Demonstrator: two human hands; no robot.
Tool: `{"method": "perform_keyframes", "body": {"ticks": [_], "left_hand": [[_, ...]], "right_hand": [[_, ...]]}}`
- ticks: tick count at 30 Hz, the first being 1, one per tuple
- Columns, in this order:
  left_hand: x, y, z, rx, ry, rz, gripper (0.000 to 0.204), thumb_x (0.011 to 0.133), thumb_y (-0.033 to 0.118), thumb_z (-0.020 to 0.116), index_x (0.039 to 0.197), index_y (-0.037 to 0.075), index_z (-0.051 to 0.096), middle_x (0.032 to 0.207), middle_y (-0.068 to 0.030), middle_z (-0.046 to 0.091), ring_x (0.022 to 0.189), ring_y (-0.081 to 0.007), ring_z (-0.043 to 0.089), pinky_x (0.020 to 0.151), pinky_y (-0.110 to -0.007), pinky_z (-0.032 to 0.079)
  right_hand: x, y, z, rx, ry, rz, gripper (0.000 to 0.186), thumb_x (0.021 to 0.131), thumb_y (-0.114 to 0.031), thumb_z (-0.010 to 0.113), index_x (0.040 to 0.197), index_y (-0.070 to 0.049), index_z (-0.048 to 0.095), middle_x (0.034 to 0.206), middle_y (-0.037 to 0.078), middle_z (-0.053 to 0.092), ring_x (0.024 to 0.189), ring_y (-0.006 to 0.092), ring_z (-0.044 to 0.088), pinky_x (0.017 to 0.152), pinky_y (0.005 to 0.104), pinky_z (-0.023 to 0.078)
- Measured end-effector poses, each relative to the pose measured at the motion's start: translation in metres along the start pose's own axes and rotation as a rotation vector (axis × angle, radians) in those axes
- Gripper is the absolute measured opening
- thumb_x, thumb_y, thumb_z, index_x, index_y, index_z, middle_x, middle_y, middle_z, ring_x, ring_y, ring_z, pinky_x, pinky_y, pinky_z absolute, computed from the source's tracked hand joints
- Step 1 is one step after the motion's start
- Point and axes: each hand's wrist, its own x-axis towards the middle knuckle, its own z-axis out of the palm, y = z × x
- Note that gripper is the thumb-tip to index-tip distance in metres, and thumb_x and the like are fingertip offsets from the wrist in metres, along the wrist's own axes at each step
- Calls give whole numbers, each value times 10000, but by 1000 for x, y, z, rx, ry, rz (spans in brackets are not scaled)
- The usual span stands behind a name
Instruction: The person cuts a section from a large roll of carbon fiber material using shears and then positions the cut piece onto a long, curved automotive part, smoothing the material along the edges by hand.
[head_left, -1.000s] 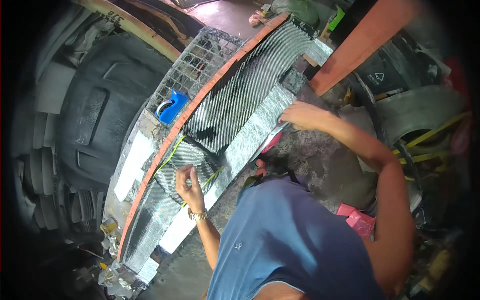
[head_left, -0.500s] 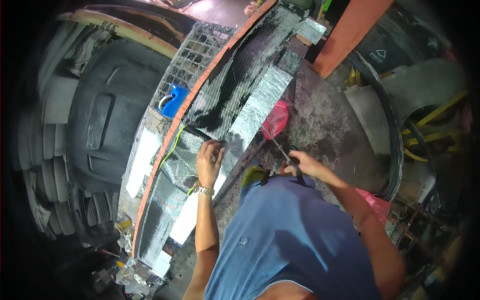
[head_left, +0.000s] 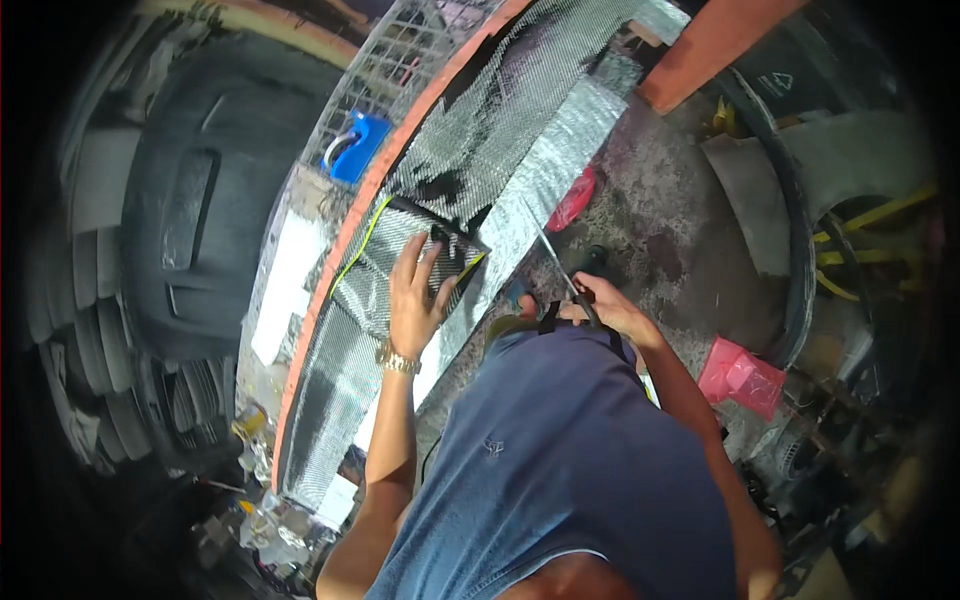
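My left hand (head_left: 412,300) lies with spread fingers on a piece of dark, shiny woven cloth (head_left: 365,285) that has a yellow edge thread. That piece rests on a long, curved mould with an orange rim (head_left: 345,235), lined with the same carbon-fibre-like weave (head_left: 480,125). A dark rolled or folded edge of the piece runs just beyond my fingertips. Close to my waist, my right hand (head_left: 605,305) is closed around the dark handles of long-bladed scissors (head_left: 556,258). Their blades point up toward the silvery flange (head_left: 540,165) of the mould, apart from the cloth.
Beyond the orange rim sit a blue tape dispenser (head_left: 358,145) and a wire grid (head_left: 385,70). A large black moulded panel (head_left: 225,200) stands at left. An orange post (head_left: 710,50) rises at upper right. Pink plastic (head_left: 742,378) and a black curved part (head_left: 795,210) are at right.
My left hand has opened out from a more curled pose and lies flatter on the cloth. The cloth's near corner has shifted outward. My right hand still holds the scissors near my waist.
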Motion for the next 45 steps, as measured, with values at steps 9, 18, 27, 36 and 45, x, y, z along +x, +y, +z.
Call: {"method": "perform_keyframes", "body": {"ticks": [9, 18, 27, 36, 45], "left_hand": [[-48, 17, 27, -28, 62, -33, 581, 794, 172, 769, 1327, 82, 556, 1483, -143, 437, 1395, -351, 380, 1116, -465, 320], [31, -11, 46, 164, -131, 259, 552, 752, 101, 751, 1272, 74, 568, 1305, -120, 544, 1344, -315, 436, 1101, -477, 322], [39, -20, 13, 92, -150, 233, 242, 746, 78, 643, 988, 72, 655, 1054, -78, 577, 1069, -281, 554, 1080, -507, 323], [40, -34, -18, -53, -259, 277, 232, 754, 241, 610, 893, 54, 615, 962, -103, 639, 1026, -272, 604, 1121, -537, 274], [46, -24, -17, 69, -205, 216, 129, 855, 185, 668, 893, 66, 638, 668, -71, 626, 737, -257, 624, 937, -407, 424]], "right_hand": [[17, -20, 20, -164, 107, -52, 497, 753, -400, 820, 947, -9, 583, 841, 61, 658, 773, 120, 592, 696, 289, 473], [6, -21, 8, 58, -139, 21, 434, 835, -382, 776, 1008, -41, 570, 779, 22, 593, 703, 99, 583, 654, 251, 446], [7, 0, 13, 129, -201, 53, 519, 838, -573, 704, 940, -82, 571, 767, 10, 581, 720, 92, 569, 675, 250, 427], [22, 20, 6, 55, -338, 148, 479, 849, -547, 694, 916, -83, 594, 759, 1, 612, 721, 97, 590, 625, 255, 408], [22, 12, 16, 19, -322, 136, 516, 816, -605, 700, 840, -97, 608, 721, -7, 597, 686, 101, 590, 585, 259, 393]]}}
